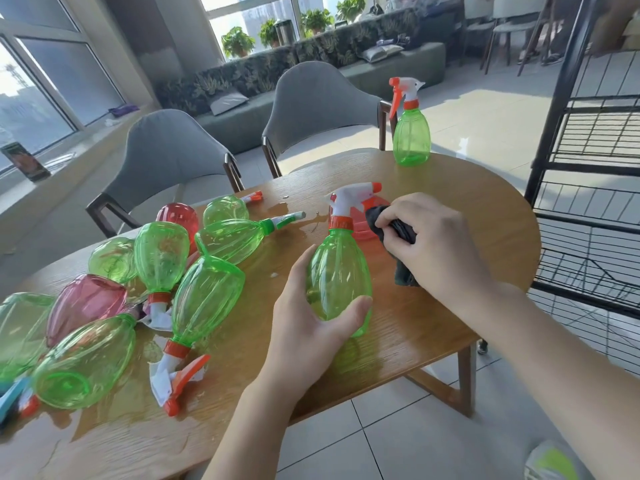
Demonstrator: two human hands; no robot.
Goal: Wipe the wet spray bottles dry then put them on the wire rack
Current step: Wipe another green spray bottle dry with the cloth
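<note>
My left hand [308, 327] grips the belly of a green spray bottle [337, 271] with a white and orange trigger head, held upright over the wooden table [433, 341]. My right hand [433, 244] holds a dark cloth [398, 237] bunched against the bottle's orange trigger. Several wet green and red bottles [204, 296] lie in a heap on the table's left side, with puddles around them. One more green bottle [411, 133] stands upright at the far edge. The black wire rack [595, 140] stands to the right of the table.
Two grey chairs [311, 112] are pushed in at the table's far side. A water puddle [301, 220] spreads near the middle of the table. Beyond are a long bench with cushions, potted plants and windows. The floor is tiled.
</note>
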